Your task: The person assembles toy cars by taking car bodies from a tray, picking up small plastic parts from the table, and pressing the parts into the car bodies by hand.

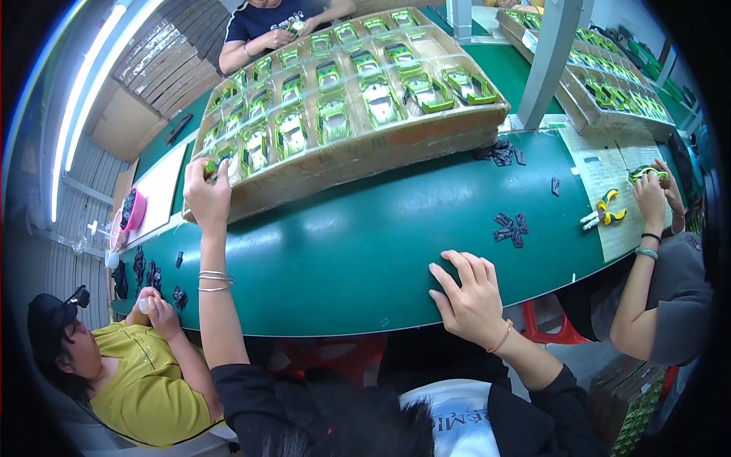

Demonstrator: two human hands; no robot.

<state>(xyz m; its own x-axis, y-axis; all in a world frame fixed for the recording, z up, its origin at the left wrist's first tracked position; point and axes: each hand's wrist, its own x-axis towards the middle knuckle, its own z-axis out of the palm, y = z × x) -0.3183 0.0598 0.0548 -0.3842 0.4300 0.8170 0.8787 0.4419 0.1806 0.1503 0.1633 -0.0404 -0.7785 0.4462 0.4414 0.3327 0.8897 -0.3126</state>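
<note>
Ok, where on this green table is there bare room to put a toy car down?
The widest bare stretch of green table lies between the cardboard tray and the near edge, from the left hand across to the right hand. It is crowded by the small black parts and the yellow pliers to the right.

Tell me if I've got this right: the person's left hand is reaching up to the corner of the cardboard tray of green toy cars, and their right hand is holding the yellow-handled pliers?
Not quite. In the head view the right hand holds nothing; it rests flat on the green table. The yellow-handled pliers lie apart from it, near another person's hands. The left hand is indeed at the corner of the cardboard tray of green toy cars.
</note>
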